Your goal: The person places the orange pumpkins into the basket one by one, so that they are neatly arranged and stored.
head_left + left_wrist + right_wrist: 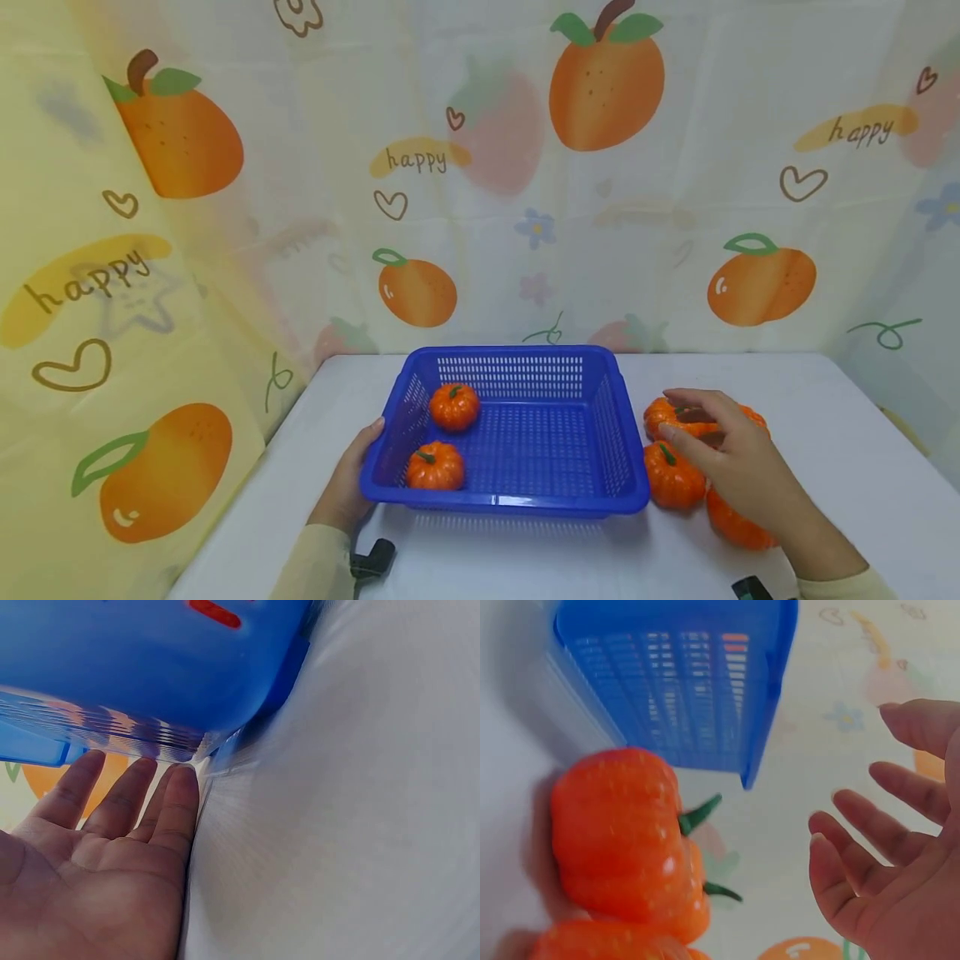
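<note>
A blue plastic basket stands on the table with two small orange pumpkins in its left half, one toward the back and one by the front wall. At the basket's left side is my left hand; in the left wrist view its extended fingers reach the slotted wall. Over a cluster of several orange pumpkins right of the basket hovers my right hand, fingers apart and holding nothing. One pumpkin sits close to the basket's right wall; another is partly hidden under the hand.
The white tabletop extends around the basket. Behind it hangs a pale curtain printed with fruit, hearts and words, and another patterned sheet closes off the left side.
</note>
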The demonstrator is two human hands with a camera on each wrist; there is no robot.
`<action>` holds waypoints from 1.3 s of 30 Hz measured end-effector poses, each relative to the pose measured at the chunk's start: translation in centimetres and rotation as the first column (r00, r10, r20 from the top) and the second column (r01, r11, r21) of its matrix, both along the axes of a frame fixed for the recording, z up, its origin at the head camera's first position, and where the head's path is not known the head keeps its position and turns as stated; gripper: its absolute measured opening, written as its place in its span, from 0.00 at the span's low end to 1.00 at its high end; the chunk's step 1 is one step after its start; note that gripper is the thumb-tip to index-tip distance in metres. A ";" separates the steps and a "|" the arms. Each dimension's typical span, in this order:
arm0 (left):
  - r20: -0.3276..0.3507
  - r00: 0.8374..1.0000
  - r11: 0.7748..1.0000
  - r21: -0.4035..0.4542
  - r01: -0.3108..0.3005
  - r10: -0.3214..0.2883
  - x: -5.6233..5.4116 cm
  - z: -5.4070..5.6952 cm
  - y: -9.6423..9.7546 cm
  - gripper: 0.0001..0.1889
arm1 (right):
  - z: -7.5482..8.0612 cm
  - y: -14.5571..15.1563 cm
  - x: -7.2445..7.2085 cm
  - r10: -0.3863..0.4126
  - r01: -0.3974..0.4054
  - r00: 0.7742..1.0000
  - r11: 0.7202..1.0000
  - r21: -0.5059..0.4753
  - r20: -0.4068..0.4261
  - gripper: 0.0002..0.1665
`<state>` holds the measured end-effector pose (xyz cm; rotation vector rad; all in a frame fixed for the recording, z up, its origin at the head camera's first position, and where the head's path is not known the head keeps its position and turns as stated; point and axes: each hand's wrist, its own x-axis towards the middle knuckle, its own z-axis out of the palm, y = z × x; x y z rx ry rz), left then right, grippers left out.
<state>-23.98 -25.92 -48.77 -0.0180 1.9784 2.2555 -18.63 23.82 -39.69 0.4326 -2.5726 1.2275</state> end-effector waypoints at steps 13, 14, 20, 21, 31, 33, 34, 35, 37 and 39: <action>-0.029 1.000 1.000 -0.001 0.009 -0.009 0.1 -0.1 0.1 0.42 | -0.8 3.4 0.2 -0.071 0.065 0.992 0.996 0.057 0.107 0.30; -0.033 0.999 1.000 -0.007 0.010 -0.010 0.1 -0.2 0.1 0.42 | -0.9 3.6 0.3 -0.071 0.065 0.992 0.996 0.060 0.109 0.30; -0.029 1.000 1.000 -0.014 0.009 -0.009 0.0 -0.1 0.0 0.43 | -2.0 4.9 0.3 -0.060 0.052 0.990 0.996 0.069 0.128 0.29; -0.025 1.000 1.000 -0.006 0.006 -0.006 0.0 -0.1 0.0 0.43 | -2.1 5.1 0.3 -0.064 0.054 0.989 0.996 0.071 0.135 0.29; -0.018 1.000 1.000 0.019 0.015 -0.015 -0.1 -0.2 -0.1 0.42 | -3.3 7.2 0.2 -0.078 0.064 0.973 0.995 0.070 0.219 0.29; -0.018 1.000 1.000 0.022 0.013 -0.012 0.0 -0.1 -0.1 0.42 | -3.8 7.7 0.2 -0.052 0.039 0.974 0.997 0.062 0.219 0.26; -0.018 1.000 1.000 0.021 0.010 -0.010 0.0 -0.1 -0.1 0.42 | -4.0 7.9 0.1 -0.040 0.028 0.975 0.998 0.058 0.218 0.24; -0.016 1.000 1.000 0.018 0.008 -0.007 -0.1 -0.1 -0.1 0.42 | -4.2 8.1 0.1 -0.023 0.012 0.975 0.999 0.051 0.222 0.23; -0.016 1.000 1.000 0.015 0.006 -0.006 0.0 -0.1 0.0 0.43 | -4.7 8.5 0.0 0.010 -0.019 0.973 0.999 0.039 0.230 0.21; -0.017 1.000 1.000 0.016 0.008 -0.008 0.0 -0.1 -0.1 0.43 | -5.0 8.8 -0.1 0.030 -0.039 0.965 0.999 0.031 0.261 0.22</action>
